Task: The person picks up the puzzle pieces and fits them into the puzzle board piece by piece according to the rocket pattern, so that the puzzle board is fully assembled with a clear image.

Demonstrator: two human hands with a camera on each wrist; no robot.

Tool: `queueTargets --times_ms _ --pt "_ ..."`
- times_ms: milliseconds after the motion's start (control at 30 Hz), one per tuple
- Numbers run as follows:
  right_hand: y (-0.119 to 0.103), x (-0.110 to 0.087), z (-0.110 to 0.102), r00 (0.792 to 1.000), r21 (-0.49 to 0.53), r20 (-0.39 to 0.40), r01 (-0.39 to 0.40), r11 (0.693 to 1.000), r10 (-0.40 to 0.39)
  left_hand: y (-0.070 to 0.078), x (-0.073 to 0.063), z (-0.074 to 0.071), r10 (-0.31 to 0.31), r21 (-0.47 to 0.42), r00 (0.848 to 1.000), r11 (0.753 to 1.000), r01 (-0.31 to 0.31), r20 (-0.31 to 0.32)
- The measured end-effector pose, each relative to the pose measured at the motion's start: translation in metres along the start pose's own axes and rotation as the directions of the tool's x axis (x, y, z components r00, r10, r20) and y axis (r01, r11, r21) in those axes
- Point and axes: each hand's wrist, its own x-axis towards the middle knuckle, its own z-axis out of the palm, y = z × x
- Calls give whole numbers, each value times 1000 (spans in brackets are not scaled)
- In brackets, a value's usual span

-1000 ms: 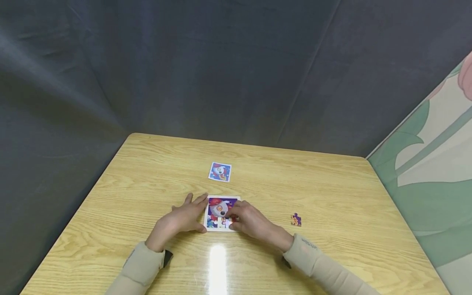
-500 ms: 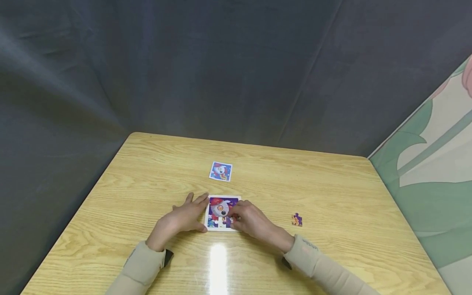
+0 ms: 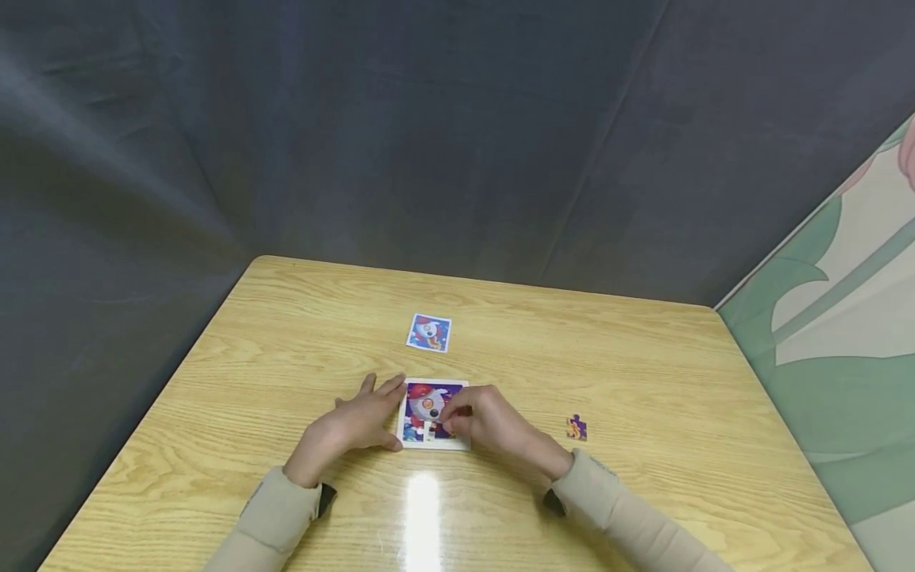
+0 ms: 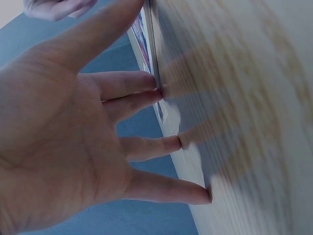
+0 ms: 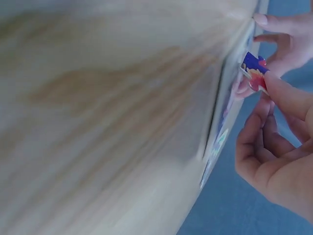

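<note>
A square jigsaw puzzle tray with a white rim lies on the table, filled with a cartoon picture apart from a pale gap low in it. Against its left edge rests my left hand, fingers straight and spread; in the left wrist view the fingertips touch the tray's side and the tabletop. Over the tray's lower right part, my right hand pinches a puzzle piece between thumb and forefinger. That piece is purple, orange and red, tilted in the right wrist view; in the head view the fingers mostly hide it.
One loose puzzle piece, purple and orange, lies to the right on the wooden table. Behind the tray is a small printed card with a similar picture. A dark curtain hangs beyond the table's far edge.
My right hand has turned and risen slightly over the tray's lower right, the puzzle piece still pinched. My left hand stays at the tray's left edge.
</note>
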Motion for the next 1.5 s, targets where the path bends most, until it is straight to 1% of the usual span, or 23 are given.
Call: queueTargets --times_ms 100,133,200,267,367,500,567,633,833,900,967,1067,1133,1233,1333,1467,1500 --pt "-2 5 0 999 61 12 -33 998 33 0 1 1 -1 2 1000 1000 1 -2" --pt "-2 7 1 999 68 15 -37 997 36 -1 1 1 -1 3 1000 1000 1 -3" --pt "-1 10 5 1000 49 13 -30 998 29 -1 2 1 1 9 1000 1000 -1 -4" --pt "0 12 10 1000 -4 7 -11 1000 11 -1 2 2 6 11 1000 1000 -5 -4" --pt "0 14 16 1000 -132 -12 18 991 -19 -1 3 2 9 10 1000 1000 -8 -2" --pt "-2 14 21 998 -321 -17 57 945 -66 -2 2 1 2 6 1000 1000 -2 1" --pt "-4 14 23 996 -386 -13 78 919 -90 -2 2 0 0 5 1000 1000 0 1" --pt "-6 14 24 994 -424 -7 93 901 -106 -3 1 -1 1 6 1000 1000 -1 1" --pt "-8 14 26 993 -483 0 104 869 -119 -4 1 -1 1 12 1000 1000 -1 5" --pt "-8 13 25 991 -491 -7 112 864 -132 -3 1 -1 1 9 1000 1000 -1 5" --pt "-8 10 21 989 -480 -30 116 869 -148 -2 1 0 3 3 1000 1000 -3 5" --pt "-5 2 9 981 -464 -101 102 880 -167 -1 1 1 4 0 1000 1000 -4 7" --pt "0 -7 -5 973 -459 -163 73 885 -164 0 2 2 2 4 1000 1000 -2 9" --pt "14 -24 -27 961 -476 -233 19 879 -147 0 4 2 -7 14 1000 1000 7 10" --pt "29 -48 -50 968 -471 -245 -61 880 -64 -1 4 2 -12 13 1000 1000 12 14" --pt "43 -84 -70 978 -476 -196 -159 865 72 -1 3 1 -12 12 1000 1000 11 14" --pt "46 -91 -72 978 -478 -186 -171 862 91 -1 2 1 -10 11 1000 1000 10 13"
